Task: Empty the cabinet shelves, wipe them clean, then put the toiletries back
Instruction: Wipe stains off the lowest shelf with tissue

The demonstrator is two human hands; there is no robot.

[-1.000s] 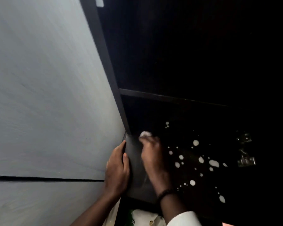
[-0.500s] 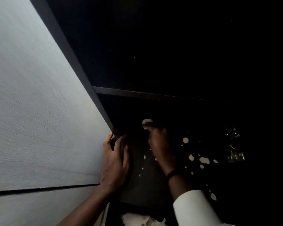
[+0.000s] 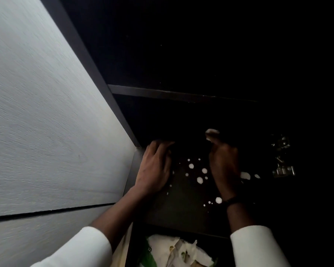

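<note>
Where the dim light reaches inside the dark wooden cabinet [image 3: 181,54], we list: our right hand [image 3: 225,162], fingers curled round a small white wad of cloth or tissue [image 3: 212,131] that pokes out above the knuckles; our left hand [image 3: 154,168], fingers bent and lying on the dark spattered shelf surface [image 3: 181,205], whether holding anything we cannot tell. White droplets [image 3: 199,179] lie between the hands. Right of the gripping hand: a metal door hinge [image 3: 282,170]. Below the wrists: a crumpled white-and-green bag [image 3: 179,251].
</note>
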